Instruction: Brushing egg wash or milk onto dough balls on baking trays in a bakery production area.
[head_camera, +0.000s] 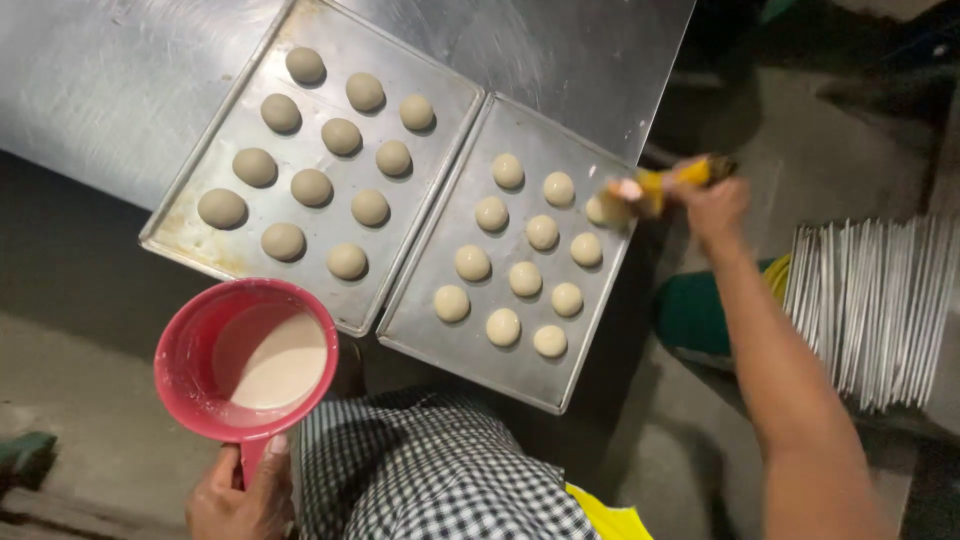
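While I watch from the head camera, two metal baking trays sit side by side, edges touching, on a steel table (90, 80). Left tray (195, 235) carries twelve darker, tan dough balls (312, 187) in three rows. Right tray (520, 375) carries twelve paler dough balls (525, 279), same layout. I note a stack of spare trays (870, 310), standing on edge, to the right of the table, near the right forearm. A green object (695, 315) lies low between the table and that stack; I cannot tell what it is. Checked cloth (440, 470) of the person's clothing fills the bottom centre.

Right hand (715, 200): arm stretched forward past the right tray's far corner, fingers closed around a yellow-handled brush (665, 183). Brush head is blurred and lies over the paler ball at the tray's far right edge; I cannot tell whether it touches. Nothing stands between the brush and the balls.

Left hand (235, 495): low at the bottom left, fingers wrapped round the handle of a red cup (185, 355), thumb on top. Cup is held in front of the left tray's near edge, clear of the table, roughly level.

Contents: cup holds a pale pinkish-cream liquid (270, 360), about half full, with a film on the inner wall.
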